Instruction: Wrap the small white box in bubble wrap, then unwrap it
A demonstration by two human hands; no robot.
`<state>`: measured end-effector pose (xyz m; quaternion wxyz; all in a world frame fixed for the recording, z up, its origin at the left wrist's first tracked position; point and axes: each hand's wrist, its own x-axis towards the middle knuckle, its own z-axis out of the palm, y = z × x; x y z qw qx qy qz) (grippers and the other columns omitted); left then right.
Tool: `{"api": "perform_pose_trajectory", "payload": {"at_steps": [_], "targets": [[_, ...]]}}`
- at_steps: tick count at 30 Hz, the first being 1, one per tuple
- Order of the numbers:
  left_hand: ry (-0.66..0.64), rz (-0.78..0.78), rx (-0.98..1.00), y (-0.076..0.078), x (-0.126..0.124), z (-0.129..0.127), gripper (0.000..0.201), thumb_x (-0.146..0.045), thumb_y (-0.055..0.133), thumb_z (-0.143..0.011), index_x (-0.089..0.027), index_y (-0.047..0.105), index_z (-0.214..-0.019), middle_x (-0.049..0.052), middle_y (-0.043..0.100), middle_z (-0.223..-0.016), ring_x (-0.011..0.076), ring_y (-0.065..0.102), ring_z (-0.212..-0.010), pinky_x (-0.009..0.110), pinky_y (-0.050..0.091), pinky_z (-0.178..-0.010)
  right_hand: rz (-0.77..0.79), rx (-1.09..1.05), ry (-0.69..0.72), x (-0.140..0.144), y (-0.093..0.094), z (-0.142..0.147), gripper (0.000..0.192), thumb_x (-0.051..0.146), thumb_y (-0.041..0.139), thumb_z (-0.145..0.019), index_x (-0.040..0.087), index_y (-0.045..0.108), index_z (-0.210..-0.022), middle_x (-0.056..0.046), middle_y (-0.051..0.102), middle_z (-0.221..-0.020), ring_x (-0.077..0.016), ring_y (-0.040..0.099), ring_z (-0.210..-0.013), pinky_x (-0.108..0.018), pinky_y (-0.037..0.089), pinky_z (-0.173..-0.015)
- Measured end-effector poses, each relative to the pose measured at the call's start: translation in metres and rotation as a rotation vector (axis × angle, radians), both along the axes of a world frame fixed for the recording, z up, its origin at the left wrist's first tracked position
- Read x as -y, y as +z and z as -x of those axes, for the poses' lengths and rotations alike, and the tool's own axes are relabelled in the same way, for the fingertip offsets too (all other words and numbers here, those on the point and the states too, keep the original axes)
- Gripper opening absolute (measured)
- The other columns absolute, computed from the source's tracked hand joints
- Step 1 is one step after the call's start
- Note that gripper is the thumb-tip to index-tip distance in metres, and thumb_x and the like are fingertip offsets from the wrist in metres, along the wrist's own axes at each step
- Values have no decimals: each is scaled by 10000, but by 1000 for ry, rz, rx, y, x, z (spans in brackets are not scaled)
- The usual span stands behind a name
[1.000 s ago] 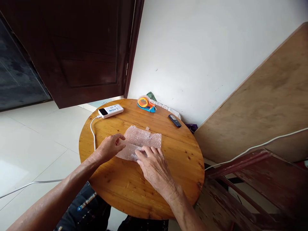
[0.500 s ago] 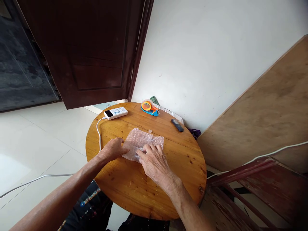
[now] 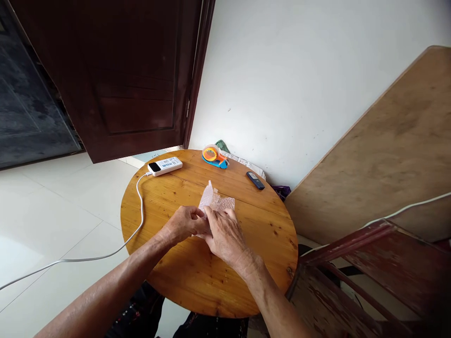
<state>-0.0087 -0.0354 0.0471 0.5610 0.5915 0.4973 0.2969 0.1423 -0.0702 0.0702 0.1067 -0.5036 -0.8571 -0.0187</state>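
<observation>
Bubble wrap (image 3: 224, 202) sits mid tabletop (image 3: 264, 249), folded up on its left part, with both hands on it. Left hand (image 3: 188, 223) half curled at the wrap's left side, thumb toward the right hand; fingertips partly hidden, can't tell if it's pinching. Right hand (image 3: 225, 231) palm down on the wrap, fingers bent and a bit spread; can't tell if it's gripping, undersides hidden. Tape dispenser (image 3: 215, 157) near far edge, dark handset (image 3: 255, 180) near far right edge, white gadget (image 3: 169, 165) with cable (image 3: 142, 206) near far left edge.
</observation>
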Motion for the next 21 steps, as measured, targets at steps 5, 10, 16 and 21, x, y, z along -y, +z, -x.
{"api": "perform_pose_trajectory", "payload": {"at_steps": [5, 10, 16, 21], "targets": [[-193, -274, -175, 7, 5, 6, 67, -176, 466, -654, -180, 458, -587, -61, 347, -563, 88, 323, -541, 241, 239, -511, -3, -273, -23, 17, 3, -27, 441, 173, 628, -840, 226, 522, -1265, -94, 689, -1179, -255, 618, -1093, -414, 415, -940], [-196, -420, -443, 10, 5, 2, 187, -153, 474, -752, -187, 463, -569, -40, 382, -550, 109, 388, -549, 263, 244, -549, 37, -522, -470, 37, -17, -68, 314, 387, 583, -851, 192, 616, -1095, -98, 712, -1041, -224, 672, -804, -370, 516, -724], [-183, -563, -731, 7, 7, -5, 179, -255, 530, -859, -208, 689, -791, 74, 649, -809, 250, 623, -783, 319, 413, -666, 229, -690, -578, 38, -35, -66, 562, 521, 555, -854, 155, 536, -1279, -76, 726, -888, -206, 680, -687, -343, 521, -674], [-159, -784, -581, -11, 1, -2, 176, -215, 600, -830, -190, 728, -949, 126, 634, -1090, 294, 600, -1031, 403, 485, -901, 184, -684, -644, 21, -45, -49, 637, 476, 587, -823, 115, 490, -1339, -90, 717, -860, -247, 683, -763, -346, 492, -685]]}}
